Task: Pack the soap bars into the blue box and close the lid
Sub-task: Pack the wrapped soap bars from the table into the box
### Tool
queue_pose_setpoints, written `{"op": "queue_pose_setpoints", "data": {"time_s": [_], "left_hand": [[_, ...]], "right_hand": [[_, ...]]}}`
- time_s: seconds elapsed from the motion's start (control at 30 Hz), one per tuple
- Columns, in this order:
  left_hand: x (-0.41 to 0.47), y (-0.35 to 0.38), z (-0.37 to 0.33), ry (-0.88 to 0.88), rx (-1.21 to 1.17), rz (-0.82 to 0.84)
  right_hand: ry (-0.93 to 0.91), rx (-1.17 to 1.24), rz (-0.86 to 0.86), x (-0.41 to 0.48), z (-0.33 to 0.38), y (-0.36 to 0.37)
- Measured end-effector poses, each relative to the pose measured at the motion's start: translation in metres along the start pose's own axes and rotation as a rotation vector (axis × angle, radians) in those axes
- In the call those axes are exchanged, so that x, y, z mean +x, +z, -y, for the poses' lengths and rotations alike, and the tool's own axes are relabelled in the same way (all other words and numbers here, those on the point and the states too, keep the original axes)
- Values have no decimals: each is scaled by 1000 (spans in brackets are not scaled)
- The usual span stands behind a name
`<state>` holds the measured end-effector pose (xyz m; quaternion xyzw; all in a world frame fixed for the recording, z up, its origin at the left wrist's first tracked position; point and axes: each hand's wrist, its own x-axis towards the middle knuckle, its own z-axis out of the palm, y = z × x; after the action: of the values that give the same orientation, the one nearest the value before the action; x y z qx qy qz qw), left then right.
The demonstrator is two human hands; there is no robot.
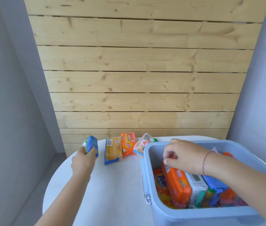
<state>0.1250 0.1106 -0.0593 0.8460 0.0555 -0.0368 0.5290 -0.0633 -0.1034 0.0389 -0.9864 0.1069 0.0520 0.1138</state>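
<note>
Left hand [84,158]: fingers [93,151] wrapped round a blue-wrapped bar [92,145], held above the tabletop [112,185].
Right hand [184,156]: fingers curled, pinching the upper end of the orange bar [178,183] standing on edge inside the blue box [147,160].
Handling: bars look stiff and light, with glossy wrappers that are probably slippery; grip across the long sides.
Between left fingers and box: three loose bars [128,144] on the tabletop.
Obstacle: packed bars leave little room.

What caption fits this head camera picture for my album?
Left hand grips a blue soap bar; right hand holds an orange bar in the blue box.
</note>
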Motion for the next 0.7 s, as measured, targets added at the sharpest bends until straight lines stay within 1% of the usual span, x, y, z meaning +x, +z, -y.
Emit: {"op": "queue_pose_setpoints", "data": {"time_s": [0.07,0.1,0.17,0.23,0.3,0.4,0.47,0.5,0.53,0.57,0.6,0.7], "left_hand": [[-29,-12,-23,11,-208,31],[-47,-17,-38,-4,-306,93],[-86,-25,-72,-74,-531,296],[-123,-27,-97,-146,-700,563],[-151,-22,-115,-220,-737,746],[-187,-7,-125,-297,-676,888],[-207,2,-128,-292,-536,885],[-215,6,-128,-273,-450,823],[-219,9,-127,-240,-424,756],[-223,10,-123,-201,-449,721],[-226,11,-119,-194,-489,703],[-232,15,-119,-282,-593,595]], "right_hand": [[-3,28,6,-1,-3,0],[-6,44,10,-2,-4,0],[-21,60,3,-4,-4,-3],[-39,84,2,-8,-4,-7],[-33,134,28,-9,-6,-9],[-14,225,53,-16,-17,-7],[20,316,56,-20,-23,-7],[31,409,50,-22,-27,-8],[27,500,37,-24,-29,-9],[25,560,28,-25,-32,-8],[12,568,31,-26,-31,-9],[-63,507,105,-34,-26,-6]]}}
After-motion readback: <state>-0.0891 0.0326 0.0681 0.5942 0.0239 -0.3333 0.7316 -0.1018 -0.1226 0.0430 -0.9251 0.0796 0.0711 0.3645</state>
